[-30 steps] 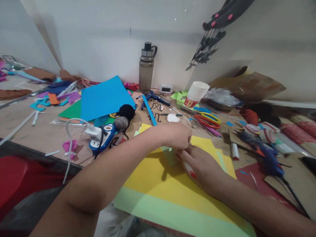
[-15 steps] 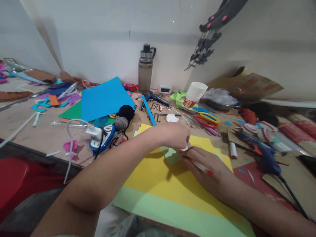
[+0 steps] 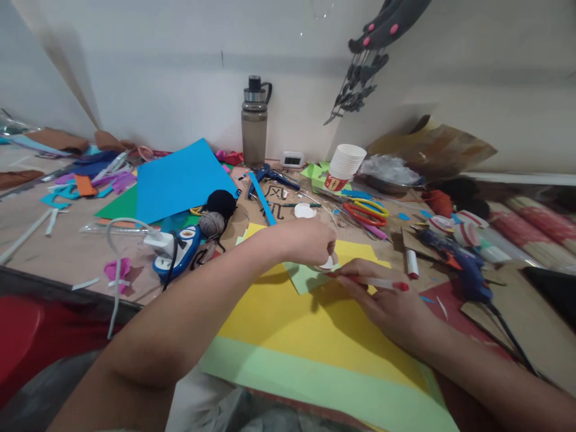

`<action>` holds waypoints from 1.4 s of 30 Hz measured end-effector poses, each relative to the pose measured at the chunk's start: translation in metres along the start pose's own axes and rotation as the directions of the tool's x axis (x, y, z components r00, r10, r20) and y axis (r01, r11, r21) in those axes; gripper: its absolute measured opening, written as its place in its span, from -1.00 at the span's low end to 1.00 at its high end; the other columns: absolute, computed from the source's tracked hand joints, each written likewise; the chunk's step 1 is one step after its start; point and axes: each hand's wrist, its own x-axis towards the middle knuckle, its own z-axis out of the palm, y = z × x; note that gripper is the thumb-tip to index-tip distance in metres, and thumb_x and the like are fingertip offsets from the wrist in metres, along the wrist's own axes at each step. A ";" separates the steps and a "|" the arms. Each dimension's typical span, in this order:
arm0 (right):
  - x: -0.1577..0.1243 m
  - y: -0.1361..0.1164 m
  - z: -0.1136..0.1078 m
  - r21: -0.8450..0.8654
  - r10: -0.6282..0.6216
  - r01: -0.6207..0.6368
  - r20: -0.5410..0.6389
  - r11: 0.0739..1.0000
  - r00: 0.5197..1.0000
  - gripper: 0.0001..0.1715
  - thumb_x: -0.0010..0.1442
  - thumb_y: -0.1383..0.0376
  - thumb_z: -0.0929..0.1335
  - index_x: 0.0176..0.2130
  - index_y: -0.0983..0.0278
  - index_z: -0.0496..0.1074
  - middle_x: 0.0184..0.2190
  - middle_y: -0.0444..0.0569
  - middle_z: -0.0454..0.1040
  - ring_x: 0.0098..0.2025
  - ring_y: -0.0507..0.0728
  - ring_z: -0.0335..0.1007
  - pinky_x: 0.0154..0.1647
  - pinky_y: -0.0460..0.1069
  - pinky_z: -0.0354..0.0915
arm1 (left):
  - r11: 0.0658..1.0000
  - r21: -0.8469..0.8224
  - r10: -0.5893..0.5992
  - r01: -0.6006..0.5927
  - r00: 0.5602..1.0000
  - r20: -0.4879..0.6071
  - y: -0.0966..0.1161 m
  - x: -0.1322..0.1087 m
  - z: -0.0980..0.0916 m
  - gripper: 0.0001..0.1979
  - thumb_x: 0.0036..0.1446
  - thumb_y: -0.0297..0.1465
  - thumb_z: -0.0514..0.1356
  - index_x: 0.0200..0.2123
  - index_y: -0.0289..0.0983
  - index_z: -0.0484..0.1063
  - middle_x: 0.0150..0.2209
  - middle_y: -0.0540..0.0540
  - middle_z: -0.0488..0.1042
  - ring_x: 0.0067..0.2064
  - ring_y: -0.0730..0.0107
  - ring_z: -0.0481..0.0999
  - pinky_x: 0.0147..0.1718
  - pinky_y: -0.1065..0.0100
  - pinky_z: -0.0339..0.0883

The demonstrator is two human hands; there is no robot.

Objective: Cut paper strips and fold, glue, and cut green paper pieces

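Note:
My left hand [image 3: 310,243] is closed over a small white round lid [image 3: 326,264], pressing it onto a small light green paper piece [image 3: 303,279] that lies on a yellow sheet [image 3: 315,327]. My right hand [image 3: 384,300] grips a white pen with a red end [image 3: 382,283], its tip touching the lid's edge. A larger light green sheet [image 3: 324,384] lies under the yellow one, near the table's front edge.
Behind my hands are a white lid [image 3: 305,210], scissors with coloured handles [image 3: 365,213], stacked paper cups [image 3: 344,165], a grey bottle [image 3: 254,123] and a blue sheet [image 3: 180,180]. A blue glue gun [image 3: 459,264] and a marker [image 3: 411,264] lie right. A power strip [image 3: 175,252] lies left.
My right hand has swung outward, so the pen now lies almost flat with its red end pointing right. The white lid under my left hand has come into sight. The camera has shifted slightly.

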 end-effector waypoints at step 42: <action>0.015 0.029 -0.007 0.343 0.374 -0.259 -0.332 0.903 0.866 -0.73 0.21 0.14 0.28 -0.46 0.22 0.35 -0.61 -0.13 0.37 -0.58 0.04 0.23 -0.56 -0.06 0.13 | 0.972 -0.187 0.118 -0.142 0.984 -0.132 -0.023 -0.004 -0.002 -0.56 -0.02 -0.26 0.29 -0.04 -0.24 0.38 -0.06 -0.14 0.45 -0.04 0.23 0.41 -0.10 0.31 0.24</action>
